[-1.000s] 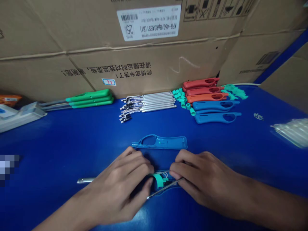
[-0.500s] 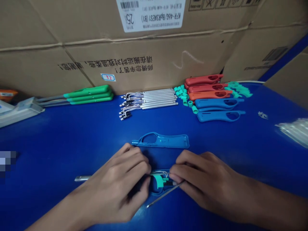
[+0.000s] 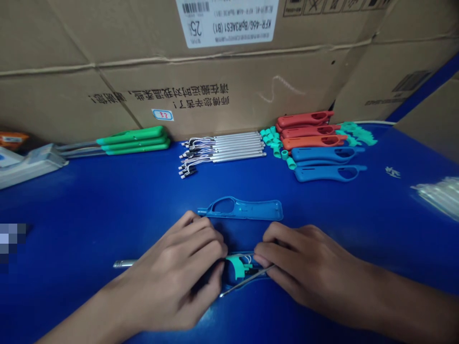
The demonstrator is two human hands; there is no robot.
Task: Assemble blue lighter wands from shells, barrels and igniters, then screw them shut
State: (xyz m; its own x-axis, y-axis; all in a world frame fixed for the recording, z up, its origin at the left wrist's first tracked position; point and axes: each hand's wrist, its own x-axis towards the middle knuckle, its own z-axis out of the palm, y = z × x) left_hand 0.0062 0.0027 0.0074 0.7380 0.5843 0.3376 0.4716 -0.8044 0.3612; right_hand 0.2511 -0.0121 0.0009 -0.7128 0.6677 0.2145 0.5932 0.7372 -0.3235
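The head view shows a blue half shell (image 3: 263,276) on the near middle of the blue table (image 3: 89,215), beneath and between the two hands. Only its middle shows: the rims run far and near, and a curved teal piece (image 3: 235,266) sits inside, with white wires (image 3: 247,258) and something small and black just to its right. A metal tube (image 3: 124,263) sticks out to the left from under the left hand; whether it joins the shell is hidden. A second blue half shell (image 3: 258,210) lies just beyond, hollow side up, its narrow end near the left knuckles.

Farther off, a wide band of tabletop separates this work from the row along the cardboard box (image 3: 172,86): green-handled lighters (image 3: 134,139) at left, wired metal tubes (image 3: 238,147) in the middle, then teal rings (image 3: 285,155) and red, orange and blue shells (image 3: 322,172) at right. The table surface also stretches broadly left of the left hand.

The left hand (image 3: 195,263) comes in from the near left, knuckles up, fingers and thumb curled in a grasp around the shell's left part. The right hand (image 3: 287,260) enters from the right, pinching a thin metal tool (image 3: 238,285) between bent fingers and thumb; the tool slants down toward the near left, crossing over the shell.
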